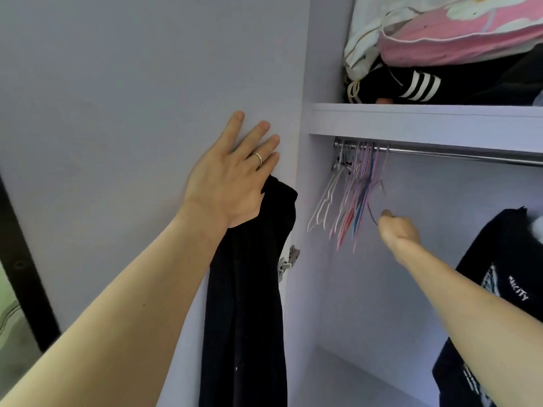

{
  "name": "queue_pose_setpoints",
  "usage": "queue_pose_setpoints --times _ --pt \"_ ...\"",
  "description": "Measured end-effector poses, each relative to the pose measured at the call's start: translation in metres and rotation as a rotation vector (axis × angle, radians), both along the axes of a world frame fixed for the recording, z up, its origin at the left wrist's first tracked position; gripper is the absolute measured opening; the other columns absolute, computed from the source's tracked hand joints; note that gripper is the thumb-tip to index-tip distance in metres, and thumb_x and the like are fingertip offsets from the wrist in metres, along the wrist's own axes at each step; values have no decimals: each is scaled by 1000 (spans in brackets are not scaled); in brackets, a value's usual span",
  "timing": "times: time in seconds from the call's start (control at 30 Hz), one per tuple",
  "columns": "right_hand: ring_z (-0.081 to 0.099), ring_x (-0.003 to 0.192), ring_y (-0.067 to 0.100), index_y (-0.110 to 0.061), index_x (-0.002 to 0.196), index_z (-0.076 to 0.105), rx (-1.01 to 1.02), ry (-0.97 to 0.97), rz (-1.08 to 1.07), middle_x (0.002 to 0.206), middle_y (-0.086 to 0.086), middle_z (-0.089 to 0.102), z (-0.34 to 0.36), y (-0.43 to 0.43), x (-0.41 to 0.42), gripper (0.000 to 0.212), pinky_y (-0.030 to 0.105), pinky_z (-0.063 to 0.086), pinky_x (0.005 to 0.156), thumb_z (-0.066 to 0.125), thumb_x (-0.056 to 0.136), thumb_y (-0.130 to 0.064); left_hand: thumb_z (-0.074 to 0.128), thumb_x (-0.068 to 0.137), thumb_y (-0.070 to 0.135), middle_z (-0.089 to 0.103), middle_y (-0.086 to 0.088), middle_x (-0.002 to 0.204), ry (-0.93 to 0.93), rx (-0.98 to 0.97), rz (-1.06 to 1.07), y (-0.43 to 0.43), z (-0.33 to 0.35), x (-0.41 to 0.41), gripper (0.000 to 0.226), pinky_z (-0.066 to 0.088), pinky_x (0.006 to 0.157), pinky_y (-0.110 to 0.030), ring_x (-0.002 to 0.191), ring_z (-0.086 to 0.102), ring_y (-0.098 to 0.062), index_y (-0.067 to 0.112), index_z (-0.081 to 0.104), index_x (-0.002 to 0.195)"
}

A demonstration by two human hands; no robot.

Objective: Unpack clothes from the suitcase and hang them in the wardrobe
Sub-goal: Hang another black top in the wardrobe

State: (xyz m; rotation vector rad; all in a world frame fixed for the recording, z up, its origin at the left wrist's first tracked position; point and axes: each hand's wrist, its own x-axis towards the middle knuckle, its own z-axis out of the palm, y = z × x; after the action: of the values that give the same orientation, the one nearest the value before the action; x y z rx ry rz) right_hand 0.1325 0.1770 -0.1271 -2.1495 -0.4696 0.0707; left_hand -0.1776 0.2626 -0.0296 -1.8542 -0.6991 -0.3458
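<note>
My left hand [232, 177] lies with straight fingers against the pale wardrobe door [117, 98]. A long black garment [249, 289] hangs down from under its palm, caught at the thumb side; the thumb itself is hidden. Inside the wardrobe, my right hand [399, 230] is curled in a fist on a thin wire hanger [373, 211] at the right edge of a bunch of several pink, white and blue hangers [346, 201]. The bunch hangs at the left end of the metal rail [455, 155].
A black printed T-shirt [499, 277] hangs at the right of the compartment. The shelf [426, 118] above holds a pink and white bundle [458, 42] and a black striped item [420, 86]. A door hinge [289, 259] sits beside the garment.
</note>
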Motion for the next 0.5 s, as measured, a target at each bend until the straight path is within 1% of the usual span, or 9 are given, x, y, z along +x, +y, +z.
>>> queue_pose_setpoints --times 0.1,0.17,0.23,0.33,0.37,0.4,0.43,0.47,0.5 --pt "51 125 43 9 128 55 -38 -90 -78 136 29 53 20 -10 1 54 43 40 102 27 105 -31 14 101 53 1 -4 167 -2 -6 -4 4 -6 -1 67 -16 116 -60 153 -8 -30 18 9 158" --pt "51 123 45 11 124 57 -22 -132 -99 133 31 54 26 -18 -2 55 45 40 101 27 105 -31 15 102 50 0 -6 167 14 -37 -7 5 -11 -3 66 -18 115 -61 153 -9 -32 16 9 158" --pt "53 120 45 11 122 59 -48 -154 -95 130 32 57 33 -29 -10 56 45 41 100 25 106 -31 16 103 46 -2 -8 167 14 -73 4 4 -12 -7 65 -20 113 -62 152 -11 -34 13 8 158" --pt "57 111 43 5 120 61 -86 -140 -50 123 29 61 40 -56 -26 59 44 45 93 20 107 -35 16 104 45 -8 -11 166 35 -144 22 1 -11 -11 63 -24 111 -63 150 -16 -37 11 10 158" --pt "57 109 42 3 120 62 -104 -135 -33 121 27 62 46 -71 -33 59 40 45 87 19 107 -36 16 105 45 -8 -11 166 49 -182 32 -4 -6 -12 61 -25 110 -63 150 -18 -38 13 15 157" --pt "57 108 41 0 121 62 -119 -140 -5 119 26 63 45 -81 -41 58 37 42 82 19 107 -37 17 105 45 -7 -11 166 67 -233 36 -5 -7 -14 59 -25 111 -62 149 -19 -39 15 20 155" --pt "57 106 40 -2 120 63 -130 -139 8 117 24 64 54 -101 -48 57 36 39 79 20 107 -37 19 106 45 -2 -10 166 82 -273 29 -11 2 -14 56 -25 111 -62 149 -19 -39 17 26 153" --pt "57 103 39 -3 118 64 -132 -127 34 111 22 65 57 -114 -54 55 37 38 78 22 107 -38 21 106 45 6 -9 166 83 -322 11 -12 3 -15 54 -24 113 -60 150 -16 -37 18 31 151" --pt "58 96 37 -4 111 65 -130 -94 46 101 18 65 60 -132 -62 53 37 40 78 25 107 -39 24 106 44 24 -10 163 62 -375 -8 -18 7 -15 51 -22 115 -58 152 -8 -35 18 39 147"
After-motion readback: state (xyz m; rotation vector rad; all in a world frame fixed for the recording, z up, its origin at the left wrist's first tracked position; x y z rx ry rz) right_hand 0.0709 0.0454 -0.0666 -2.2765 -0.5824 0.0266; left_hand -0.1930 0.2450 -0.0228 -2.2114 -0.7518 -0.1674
